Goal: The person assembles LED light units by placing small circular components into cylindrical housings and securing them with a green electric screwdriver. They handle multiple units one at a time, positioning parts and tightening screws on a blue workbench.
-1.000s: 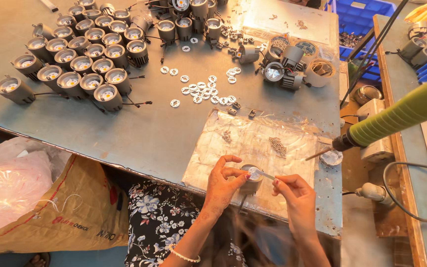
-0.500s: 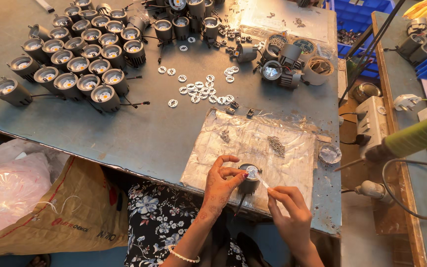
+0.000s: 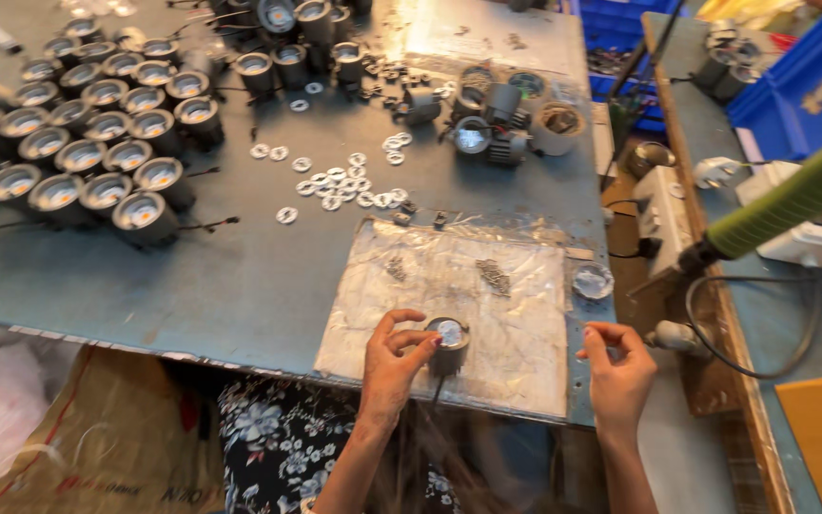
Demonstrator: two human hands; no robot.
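Gripping one small round lamp housing (image 3: 447,345) at lower centre, the left hand (image 3: 394,366) closes around it on the worktop (image 3: 240,276); the right hand (image 3: 617,369), lower right, pinches its fingertips, contents unclear.

Your left hand (image 3: 394,366) grips a small lamp housing (image 3: 447,345) of dark matt metal with a glossy glass-like face, resting on a crinkled, shiny clear plastic sheet (image 3: 497,314). The table (image 3: 240,276) beneath looks like dull, scuffed grey-blue metal. At two o'clock hangs a tool (image 3: 792,205) with a matt green plastic-looking grip.
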